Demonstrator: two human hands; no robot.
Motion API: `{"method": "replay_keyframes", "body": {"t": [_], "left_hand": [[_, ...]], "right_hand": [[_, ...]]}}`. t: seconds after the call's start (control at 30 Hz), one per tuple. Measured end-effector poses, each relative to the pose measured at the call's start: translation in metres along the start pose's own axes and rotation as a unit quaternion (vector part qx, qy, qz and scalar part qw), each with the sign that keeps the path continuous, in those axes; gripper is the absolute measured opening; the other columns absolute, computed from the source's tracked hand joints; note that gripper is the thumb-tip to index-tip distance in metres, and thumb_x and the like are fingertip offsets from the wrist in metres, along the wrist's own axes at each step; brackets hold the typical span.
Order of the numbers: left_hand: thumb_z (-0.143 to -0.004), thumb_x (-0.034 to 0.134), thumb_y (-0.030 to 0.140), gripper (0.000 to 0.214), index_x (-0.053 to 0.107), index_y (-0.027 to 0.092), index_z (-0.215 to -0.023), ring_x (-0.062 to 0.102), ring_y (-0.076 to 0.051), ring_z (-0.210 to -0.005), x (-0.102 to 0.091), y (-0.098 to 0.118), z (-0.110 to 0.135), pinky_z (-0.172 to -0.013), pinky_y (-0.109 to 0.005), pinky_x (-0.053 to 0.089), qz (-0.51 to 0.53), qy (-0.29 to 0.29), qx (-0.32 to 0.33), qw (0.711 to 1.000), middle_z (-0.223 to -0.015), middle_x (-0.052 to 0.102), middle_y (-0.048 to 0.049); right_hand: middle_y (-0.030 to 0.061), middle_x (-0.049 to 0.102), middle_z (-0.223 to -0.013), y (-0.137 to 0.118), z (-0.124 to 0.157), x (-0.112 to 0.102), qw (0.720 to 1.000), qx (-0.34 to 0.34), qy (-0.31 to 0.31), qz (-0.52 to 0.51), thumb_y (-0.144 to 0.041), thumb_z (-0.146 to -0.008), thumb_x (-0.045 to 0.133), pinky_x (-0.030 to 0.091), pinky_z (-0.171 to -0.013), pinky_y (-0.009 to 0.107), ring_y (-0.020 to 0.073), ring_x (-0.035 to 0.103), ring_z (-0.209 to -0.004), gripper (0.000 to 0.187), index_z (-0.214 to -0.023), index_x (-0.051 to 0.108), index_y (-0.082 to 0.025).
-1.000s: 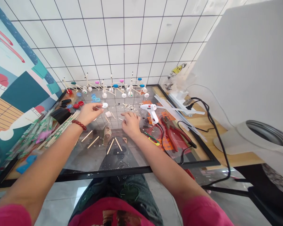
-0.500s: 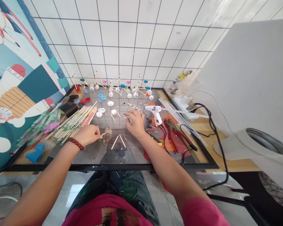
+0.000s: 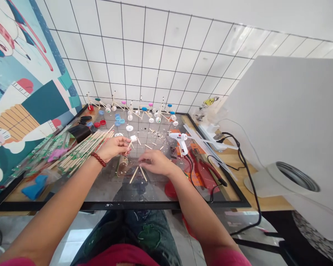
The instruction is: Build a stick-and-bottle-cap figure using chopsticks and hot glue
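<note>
Left hand (image 3: 114,147) advanced, pinching thin pale stick (image 3: 130,145).

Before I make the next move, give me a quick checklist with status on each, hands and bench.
1. Stick gripped in the left hand: ok, held at the fingertips.
2. Right hand at the V-shaped pair of sticks: ok, fingertips at its peak; whether they touch it, cannot tell.
3. Glue gun out of both hands: ok, lying on the table.
4. Glue gun hot: cannot tell, nothing visible shows it.
5. Table free of scraps: not ok, bits lie scattered by the glue gun's nozzle.
</note>
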State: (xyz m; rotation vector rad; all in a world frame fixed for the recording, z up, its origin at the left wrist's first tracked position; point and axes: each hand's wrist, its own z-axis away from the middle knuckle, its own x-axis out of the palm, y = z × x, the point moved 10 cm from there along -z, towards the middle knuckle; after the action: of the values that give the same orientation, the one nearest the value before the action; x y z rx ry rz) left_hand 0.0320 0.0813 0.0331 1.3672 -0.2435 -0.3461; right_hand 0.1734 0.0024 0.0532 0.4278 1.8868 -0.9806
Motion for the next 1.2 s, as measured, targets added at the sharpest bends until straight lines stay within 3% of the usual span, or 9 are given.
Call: {"method": "replay_keyframes", "body": {"t": [0.1, 0.2, 0.33, 0.43, 0.57, 0.77, 0.87, 1.0, 1.2], "left_hand": [[-0.05, 0.1, 0.023, 0.052, 0.076, 0.015, -0.095, 0.068, -0.016, -0.064, -0.024, 0.008, 0.003, -0.063, -0.027, 0.056, 0.019, 0.047, 0.041, 0.998, -0.072, 0.072, -0.0004], [-0.049, 0.099, 0.026, 0.042, 0.078, 0.014, -0.084, 0.066, -0.014, -0.064, -0.067, 0.02, 0.014, -0.062, -0.025, 0.055, 0.04, 0.164, 0.115, 0.979, -0.073, 0.074, -0.0023], [-0.057, 0.094, 0.021, 0.03, 0.077, 0.015, -0.081, 0.069, -0.015, -0.068, -0.095, 0.027, 0.027, -0.065, -0.024, 0.056, 0.09, 0.244, 0.149, 0.954, -0.072, 0.074, -0.0024], [-0.06, 0.09, 0.017, 0.032, 0.076, 0.014, -0.089, 0.072, -0.017, -0.068, -0.086, 0.023, 0.024, -0.067, -0.027, 0.059, 0.126, 0.223, 0.124, 0.958, -0.073, 0.075, -0.0034], [-0.057, 0.087, 0.008, 0.047, 0.074, 0.013, -0.102, 0.076, -0.021, -0.071, -0.052, 0.006, 0.015, -0.069, -0.033, 0.063, 0.13, 0.132, 0.047, 0.982, -0.077, 0.076, -0.0045], [-0.058, 0.086, 0.011, 0.057, 0.075, 0.015, -0.113, 0.073, -0.022, -0.064, -0.015, -0.02, 0.011, -0.058, -0.03, 0.055, -0.009, 0.012, -0.034, 0.999, -0.07, 0.072, -0.0003], [-0.061, 0.086, 0.018, 0.035, 0.08, 0.017, -0.096, 0.068, -0.019, -0.058, -0.023, -0.02, 0.011, -0.055, -0.027, 0.05, -0.158, 0.006, -0.03, 0.987, -0.063, 0.072, -0.0011], [-0.064, 0.087, 0.029, 0.013, 0.077, 0.022, -0.064, 0.064, -0.017, -0.052, -0.043, -0.01, 0.012, -0.049, -0.025, 0.045, -0.293, 0.041, -0.017, 0.955, -0.058, 0.073, -0.0022], [-0.062, 0.092, 0.026, 0.018, 0.077, 0.019, -0.07, 0.071, -0.024, -0.053, -0.019, -0.025, 0.02, -0.046, -0.027, 0.049, -0.118, -0.052, -0.084, 0.988, -0.065, 0.077, -0.0103]], "right_hand": [[0.0021, 0.076, -0.081, 0.008, 0.002, 0.011, 0.996, 0.07, -0.049, -0.005, -0.029, -0.092, 0.085, 0.039, -0.067, 0.026, 0.0153, 0.065, -0.075, 0.015, -0.084, 0.08, -0.018], [0.0007, 0.073, -0.075, 0.014, 0.006, 0.018, 0.987, 0.134, -0.088, 0.022, -0.041, -0.086, 0.091, 0.031, -0.062, 0.027, 0.0147, 0.06, -0.071, 0.029, -0.074, 0.076, -0.019], [-0.002, 0.07, -0.073, 0.019, 0.009, 0.023, 0.979, 0.176, -0.101, 0.001, -0.036, -0.083, 0.093, 0.03, -0.061, 0.026, 0.0117, 0.055, -0.066, 0.025, -0.075, 0.075, -0.02], [-0.0046, 0.067, -0.068, 0.026, 0.008, 0.028, 0.976, 0.192, -0.092, -0.045, -0.029, -0.082, 0.093, 0.031, -0.062, 0.025, 0.0102, 0.054, -0.062, 0.022, -0.074, 0.075, -0.02], [-0.0051, 0.066, -0.068, 0.04, 0.007, 0.033, 0.972, 0.21, -0.066, -0.079, -0.025, -0.084, 0.091, 0.033, -0.062, 0.025, 0.0098, 0.054, -0.063, 0.018, -0.076, 0.077, -0.019], [-0.0044, 0.066, -0.068, 0.041, 0.01, 0.032, 0.971, 0.194, -0.063, -0.123, -0.021, -0.087, 0.084, 0.035, -0.062, 0.024, 0.0096, 0.054, -0.062, 0.009, -0.082, 0.078, -0.017], [-0.0055, 0.066, -0.07, 0.039, 0.014, 0.031, 0.964, 0.197, -0.08, -0.159, -0.02, -0.08, 0.087, 0.039, -0.062, 0.023, 0.01, 0.055, -0.062, 0.013, -0.091, 0.08, -0.017], [-0.0042, 0.066, -0.066, 0.04, 0.016, 0.028, 0.965, 0.215, -0.087, -0.122, -0.014, -0.082, 0.079, 0.038, -0.062, 0.023, 0.0105, 0.057, -0.064, 0.005, -0.077, 0.077, -0.017], [-0.0045, 0.063, -0.062, 0.044, 0.016, 0.02, 0.97, 0.232, -0.047, -0.051, -0.012, -0.078, 0.075, 0.034, -0.059, 0.023, 0.01, 0.052, -0.059, 0.009, -0.071, 0.074, -0.017]]}}
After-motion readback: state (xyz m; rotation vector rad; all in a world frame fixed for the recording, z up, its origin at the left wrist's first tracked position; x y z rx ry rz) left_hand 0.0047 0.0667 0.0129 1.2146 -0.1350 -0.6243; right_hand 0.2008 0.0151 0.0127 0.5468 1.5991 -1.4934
